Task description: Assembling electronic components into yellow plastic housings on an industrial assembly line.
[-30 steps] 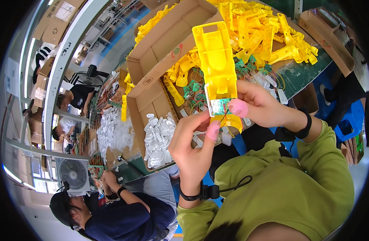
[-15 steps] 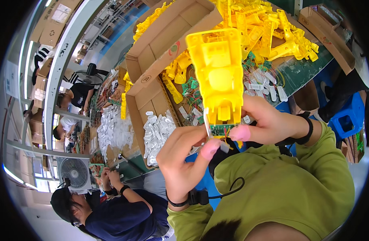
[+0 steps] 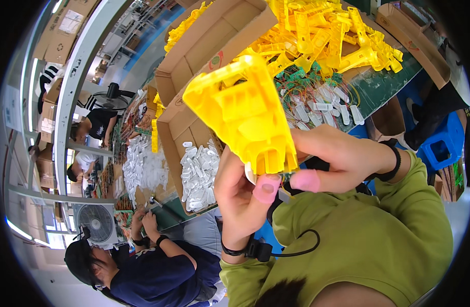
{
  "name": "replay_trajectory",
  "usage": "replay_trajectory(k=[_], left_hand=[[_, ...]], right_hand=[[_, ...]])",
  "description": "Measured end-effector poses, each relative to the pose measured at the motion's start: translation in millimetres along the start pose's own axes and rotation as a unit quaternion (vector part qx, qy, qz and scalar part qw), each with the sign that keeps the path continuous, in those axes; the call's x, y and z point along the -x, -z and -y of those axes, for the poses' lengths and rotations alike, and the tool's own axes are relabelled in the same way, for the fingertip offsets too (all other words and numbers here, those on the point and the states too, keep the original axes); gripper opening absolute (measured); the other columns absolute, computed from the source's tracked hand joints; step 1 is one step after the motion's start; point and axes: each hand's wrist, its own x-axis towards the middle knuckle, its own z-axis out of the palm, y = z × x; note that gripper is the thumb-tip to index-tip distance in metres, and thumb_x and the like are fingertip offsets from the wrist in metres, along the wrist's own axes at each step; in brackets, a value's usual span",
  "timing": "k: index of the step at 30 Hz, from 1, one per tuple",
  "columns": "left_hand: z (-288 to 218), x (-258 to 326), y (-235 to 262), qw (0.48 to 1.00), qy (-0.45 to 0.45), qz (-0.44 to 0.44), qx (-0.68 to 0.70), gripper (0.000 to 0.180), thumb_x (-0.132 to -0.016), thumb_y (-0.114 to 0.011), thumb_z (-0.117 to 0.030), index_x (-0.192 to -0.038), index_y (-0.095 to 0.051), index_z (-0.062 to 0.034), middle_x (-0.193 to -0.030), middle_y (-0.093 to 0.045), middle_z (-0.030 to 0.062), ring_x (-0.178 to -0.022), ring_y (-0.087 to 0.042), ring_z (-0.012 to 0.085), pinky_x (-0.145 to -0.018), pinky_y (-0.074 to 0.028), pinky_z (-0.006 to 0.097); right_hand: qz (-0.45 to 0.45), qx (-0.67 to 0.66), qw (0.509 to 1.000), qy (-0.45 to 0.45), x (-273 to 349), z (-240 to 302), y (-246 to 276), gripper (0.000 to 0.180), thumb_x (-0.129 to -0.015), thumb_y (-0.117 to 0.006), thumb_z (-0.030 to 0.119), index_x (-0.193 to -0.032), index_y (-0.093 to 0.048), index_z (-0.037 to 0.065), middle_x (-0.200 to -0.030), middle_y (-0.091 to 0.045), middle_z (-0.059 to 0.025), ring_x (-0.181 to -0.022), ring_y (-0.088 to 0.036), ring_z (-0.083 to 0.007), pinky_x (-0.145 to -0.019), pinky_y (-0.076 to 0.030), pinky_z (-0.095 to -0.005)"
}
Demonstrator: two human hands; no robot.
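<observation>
Head view: yellow housing (image 3: 251, 116) has tilted left, its board seemingly hidden.

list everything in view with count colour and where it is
yellow housing: one, yellow, in both hands
yellow parts: many, yellow, heaped on bench
circuit boards: several, green, below that heap
white pieces: many, white, in a carton and loose on bench
cardboard boxes: several, brown, on bench and at both sides
bench: green top, beyond the hands
stool: one, blue, far right
box fan: one, pale casing, lower left
co-worker: one nearby, dark blue top, lower left; others farther off
thumb covers: two, pink, one per thumb
left hand, right hand: one each, olive sleeves, centre
</observation>
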Motion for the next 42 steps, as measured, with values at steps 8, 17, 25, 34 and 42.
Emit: replay_trajectory(k=[8,17,25,34,42], left_hand=[[22.0,-14.5,15.2,0.99,0.105,0.024,0.095,0.045,-0.078,-0.06,-0.029,-0.109,-0.047,0.0018,-0.097,-0.051,0.0055,-0.089,-0.05,0.0124,-0.078,-0.039,0.026],[39.1,-13.8,12.7,0.982,0.01,-0.067,0.175,0.051,-0.073,-0.067,-0.023,-0.112,-0.044,0.0019,-0.105,-0.053,0.009,-0.096,-0.052,0.0165,-0.083,-0.04,0.028],[43.7,-9.3,21.8,0.968,-0.065,-0.237,-0.054,0.035,-0.082,-0.051,-0.022,-0.106,-0.045,0.0022,-0.092,-0.055,0.0098,-0.08,-0.055,0.0142,-0.07,-0.046,0.027],[54.8,-4.6,10.9,0.978,-0.055,-0.201,-0.022,0.027,-0.085,-0.048,-0.015,-0.104,-0.043,0.0028,-0.093,-0.052,0.0077,-0.082,-0.048,0.0099,-0.074,-0.039,0.023],[62.3,7.1,6.4,0.977,-0.058,-0.176,-0.105,0.029,-0.084,-0.05,-0.012,-0.107,-0.04,0.0033,-0.086,-0.054,0.0068,-0.07,-0.051,0.0103,-0.065,-0.042,0.021]], right_hand=[[-0.057,0.002,0.998,-0.033,-4.1,-22.8,-1.8,0.034,-0.087,-0.044,0.022,-0.115,-0.039,0.004,-0.057,-0.05,-0.0054,-0.045,-0.049,-0.0164,-0.042,-0.036,-0.0276],[0.098,-0.225,0.956,-0.161,36.7,-65.2,-23.8,0.045,-0.088,-0.046,0.02,-0.126,-0.031,0.003,-0.093,-0.056,-0.0064,-0.082,-0.05,-0.0108,-0.071,-0.042,-0.0251],[0.02,-0.331,0.906,-0.261,32.3,23.2,-2.0,0.04,-0.088,-0.045,0.016,-0.124,-0.034,0.002,-0.087,-0.058,-0.0099,-0.07,-0.057,-0.0142,-0.063,-0.045,-0.0235],[-0.109,-0.357,0.925,-0.07,-27.6,28.4,4.2,0.033,-0.084,-0.048,0.02,-0.099,-0.044,-0.009,-0.076,-0.06,-0.0222,-0.061,-0.062,-0.0255,-0.053,-0.051,-0.0319],[-0.078,-0.21,0.955,-0.195,-49.9,-5.6,16.6,0.03,-0.086,-0.048,0.029,-0.09,-0.055,0.0,-0.05,-0.053,-0.0022,-0.037,-0.043,-0.0048,-0.036,-0.032,-0.016]])
